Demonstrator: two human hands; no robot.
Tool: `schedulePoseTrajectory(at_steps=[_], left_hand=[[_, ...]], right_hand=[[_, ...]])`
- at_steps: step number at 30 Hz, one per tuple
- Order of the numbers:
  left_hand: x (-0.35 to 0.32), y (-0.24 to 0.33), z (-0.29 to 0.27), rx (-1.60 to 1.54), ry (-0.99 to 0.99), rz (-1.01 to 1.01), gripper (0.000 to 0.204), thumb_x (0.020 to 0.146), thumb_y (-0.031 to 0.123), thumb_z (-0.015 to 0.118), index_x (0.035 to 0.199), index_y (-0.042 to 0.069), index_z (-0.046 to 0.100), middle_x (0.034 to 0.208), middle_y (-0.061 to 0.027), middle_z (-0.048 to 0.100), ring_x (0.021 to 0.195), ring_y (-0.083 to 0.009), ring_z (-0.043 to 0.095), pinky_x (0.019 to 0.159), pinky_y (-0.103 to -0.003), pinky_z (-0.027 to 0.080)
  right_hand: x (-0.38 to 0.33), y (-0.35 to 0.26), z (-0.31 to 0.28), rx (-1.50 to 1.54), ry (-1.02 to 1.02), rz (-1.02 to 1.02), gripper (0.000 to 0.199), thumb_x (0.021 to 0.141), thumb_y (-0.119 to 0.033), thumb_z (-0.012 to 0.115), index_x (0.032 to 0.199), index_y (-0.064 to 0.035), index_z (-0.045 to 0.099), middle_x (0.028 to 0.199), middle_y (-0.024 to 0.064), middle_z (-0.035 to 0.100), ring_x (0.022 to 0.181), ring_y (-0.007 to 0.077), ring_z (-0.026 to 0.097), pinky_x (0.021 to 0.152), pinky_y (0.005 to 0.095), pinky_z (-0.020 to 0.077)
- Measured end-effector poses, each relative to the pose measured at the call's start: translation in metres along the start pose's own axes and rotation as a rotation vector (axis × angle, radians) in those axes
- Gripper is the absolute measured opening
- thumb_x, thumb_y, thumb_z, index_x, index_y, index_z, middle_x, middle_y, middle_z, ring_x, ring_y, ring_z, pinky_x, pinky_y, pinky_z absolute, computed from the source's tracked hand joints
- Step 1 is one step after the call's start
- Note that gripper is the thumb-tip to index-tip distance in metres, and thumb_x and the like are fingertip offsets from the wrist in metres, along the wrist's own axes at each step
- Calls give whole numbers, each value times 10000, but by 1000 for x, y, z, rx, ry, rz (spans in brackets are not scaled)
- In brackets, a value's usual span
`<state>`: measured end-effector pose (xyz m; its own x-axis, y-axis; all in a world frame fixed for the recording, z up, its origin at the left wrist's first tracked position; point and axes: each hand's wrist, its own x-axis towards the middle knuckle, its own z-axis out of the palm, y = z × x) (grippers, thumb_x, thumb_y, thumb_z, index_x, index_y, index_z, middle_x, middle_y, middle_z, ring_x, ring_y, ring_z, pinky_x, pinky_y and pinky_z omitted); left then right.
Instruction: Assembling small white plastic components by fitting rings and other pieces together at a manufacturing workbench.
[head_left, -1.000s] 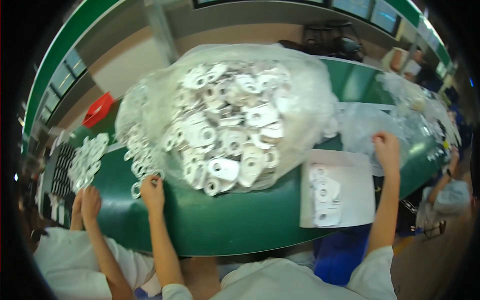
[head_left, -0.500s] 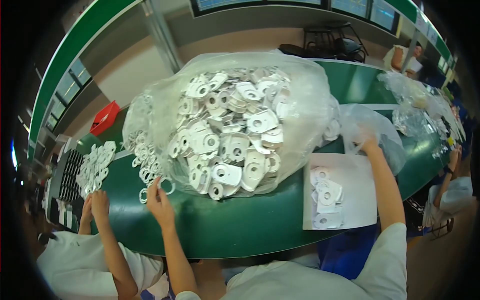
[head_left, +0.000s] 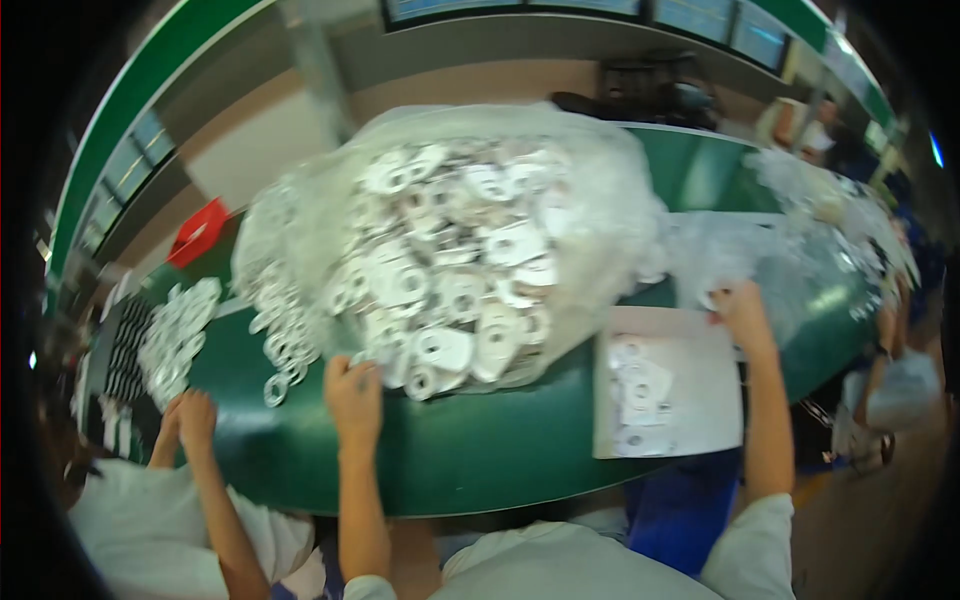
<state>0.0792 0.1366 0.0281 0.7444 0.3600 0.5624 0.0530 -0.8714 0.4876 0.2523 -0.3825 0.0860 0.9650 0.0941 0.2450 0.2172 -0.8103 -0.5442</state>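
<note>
My left hand (head_left: 355,395) is closed at the near edge of the big plastic bag. The white ring it gripped a moment ago is mostly hidden by the fingers and blur. Flat white plastic parts (head_left: 440,345) with round holes fill that clear bag (head_left: 605,190). More white rings (head_left: 285,345) spill onto the green table left of my left hand. Over the far edge of a white box (head_left: 700,400), my right hand (head_left: 740,310) has its fingers closed beside a clear bag (head_left: 700,245); what they hold is blurred. Several white parts (head_left: 642,390) lie in the box.
At the left, a co-worker's hands (head_left: 190,415) are together beside a pile of white parts (head_left: 182,325). A red bin (head_left: 198,232) stands behind that pile. Crumpled clear plastic (head_left: 810,190) lies on the green table (head_left: 460,460) at the far right, near another person's arm (head_left: 888,320).
My left hand has moved right, away from the loose rings, and its fingers have closed. My right hand has drawn back out of the clear bag toward the box. The view has shifted slightly.
</note>
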Motion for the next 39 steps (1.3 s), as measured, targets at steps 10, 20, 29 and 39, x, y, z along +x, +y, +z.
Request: schedulePoseTrajectory(at_steps=[10,20,29,39], left_hand=[[-17,41,-37,-191,329,-111,130,852,18,623,873,-110,613,885,-58,519,673,-121,530,552,-236,414],[-100,94,-21,-1252,-12,-755,154,910,97,571,858,-40,616,667,-20,495,501,-77,424,413,-203,295],[-112,136,-1,-1515,-291,-970,178,925,86,519,835,-48,593,658,-13,479,510,-65,377,412,-204,276],[-131,132,-7,-1627,-178,-926,166,928,73,524,838,-48,593,753,-54,514,568,-94,424,439,-218,324]], right_hand=[[45,52,2,-319,290,-575,128,805,-77,581,825,24,656,709,141,637,585,268,624,551,354,496],[-79,-98,-15,478,154,275,121,845,-66,623,864,49,656,591,35,585,512,87,541,450,230,404],[-145,-160,53,876,-1,96,87,794,38,633,880,50,644,798,71,630,654,108,581,556,227,444],[-170,-202,96,525,150,-453,190,695,59,708,870,-11,684,904,117,667,800,242,651,698,299,513]])
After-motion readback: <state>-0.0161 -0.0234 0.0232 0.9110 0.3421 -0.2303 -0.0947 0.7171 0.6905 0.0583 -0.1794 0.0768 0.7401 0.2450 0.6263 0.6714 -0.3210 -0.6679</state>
